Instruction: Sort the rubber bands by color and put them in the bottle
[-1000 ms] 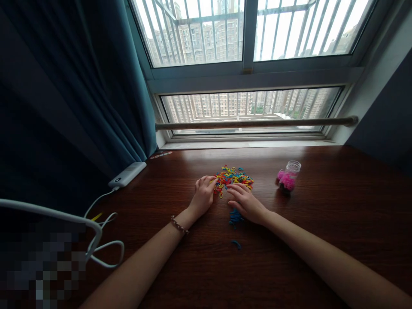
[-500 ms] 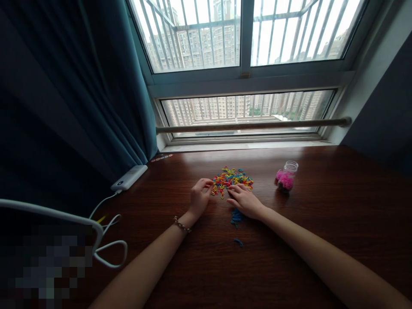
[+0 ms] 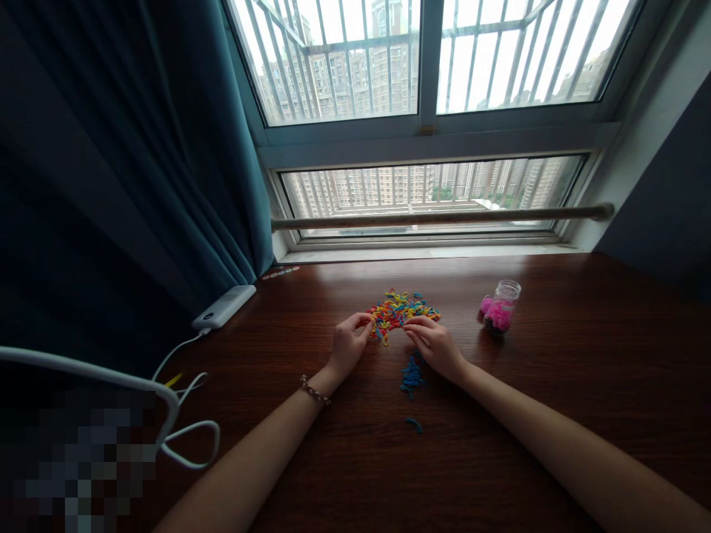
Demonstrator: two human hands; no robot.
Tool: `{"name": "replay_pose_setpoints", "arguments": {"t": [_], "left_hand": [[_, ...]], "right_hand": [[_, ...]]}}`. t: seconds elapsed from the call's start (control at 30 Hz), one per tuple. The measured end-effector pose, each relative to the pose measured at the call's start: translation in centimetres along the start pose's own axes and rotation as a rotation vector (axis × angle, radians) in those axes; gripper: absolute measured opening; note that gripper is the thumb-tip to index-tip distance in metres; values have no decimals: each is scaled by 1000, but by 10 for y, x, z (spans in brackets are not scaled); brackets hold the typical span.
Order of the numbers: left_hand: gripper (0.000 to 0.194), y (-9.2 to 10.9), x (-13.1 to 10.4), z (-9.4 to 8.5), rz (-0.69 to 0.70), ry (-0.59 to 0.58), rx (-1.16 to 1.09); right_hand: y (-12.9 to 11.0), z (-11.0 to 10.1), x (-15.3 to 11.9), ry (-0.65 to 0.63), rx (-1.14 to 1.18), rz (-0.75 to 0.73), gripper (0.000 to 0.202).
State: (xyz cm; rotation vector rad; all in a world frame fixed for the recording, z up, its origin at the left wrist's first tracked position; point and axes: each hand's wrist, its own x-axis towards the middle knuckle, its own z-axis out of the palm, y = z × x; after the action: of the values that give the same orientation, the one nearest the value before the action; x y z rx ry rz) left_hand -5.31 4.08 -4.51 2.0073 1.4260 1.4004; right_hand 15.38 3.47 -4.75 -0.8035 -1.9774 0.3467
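Note:
A loose pile of small red, yellow, blue and orange bands (image 3: 398, 309) lies on the dark wooden table (image 3: 333, 466). At the pile's left edge is my left hand (image 3: 351, 345), its fingertips pinched together; what they hold is too small to name. My right hand (image 3: 438, 351) touches the pile's front right side with thumb and fingers closed, and anything between them is too small to make out. Just below it sits a small heap of blue bands (image 3: 412, 376). One blue piece (image 3: 414, 424) lies apart, nearer the front.
A clear jar (image 3: 501, 307) with pink and dark contents stands at the right, pink items beside it. On the left are a white power strip (image 3: 225, 306), white cables (image 3: 192, 424) and a blue curtain (image 3: 211, 148). A barred window is behind the table.
My right hand has drawn its spread fingers together and shifted slightly right, uncovering more of the blue heap. My left hand stays at the pile's left edge. The view has shifted slightly.

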Motion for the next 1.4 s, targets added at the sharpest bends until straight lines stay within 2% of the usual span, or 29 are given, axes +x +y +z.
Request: {"name": "replay_pose_setpoints", "arguments": {"t": [0.1, 0.2, 0.3, 0.37, 0.47, 0.53, 0.6, 0.7, 0.8, 0.93, 1.23, 1.4], "left_hand": [[15, -1, 0, 1, -7, 25, -13], [19, -8, 2, 2, -64, 99, 38], [25, -19, 5, -1, -118, 170, 171], [30, -24, 7, -3, -156, 167, 256], [30, -23, 7, -6, -198, 164, 356], [19, -16, 6, -6, -148, 143, 378], [7, -8, 4, -5, -69, 53, 389], [13, 2, 1, -2, -8, -121, 447], [11, 5, -1, 1, -12, -197, 486], [7, 4, 0, 2, -20, -213, 463], [5, 2, 2, 0, 42, -104, 310], [7, -1, 1, 1, 129, -144, 194]], "right_hand": [[-5, -4, 1, 64, 45, 44, 21], [-11, -9, 2, 81, 98, 73, 24], [-14, -12, 1, -27, 166, 94, 37], [-13, -12, -1, -107, 197, 126, 44], [-10, -10, -2, -98, 213, 194, 49], [-7, -9, -2, -29, 206, 243, 49], [-5, -8, -2, 34, 200, 285, 48], [-2, -7, -2, 79, 206, 320, 48], [-2, -7, -2, 91, 201, 330, 47], [-3, -7, -2, 93, 192, 329, 47], [-1, -7, 0, 128, 151, 336, 47], [3, -8, 0, 182, 96, 339, 46]]}}
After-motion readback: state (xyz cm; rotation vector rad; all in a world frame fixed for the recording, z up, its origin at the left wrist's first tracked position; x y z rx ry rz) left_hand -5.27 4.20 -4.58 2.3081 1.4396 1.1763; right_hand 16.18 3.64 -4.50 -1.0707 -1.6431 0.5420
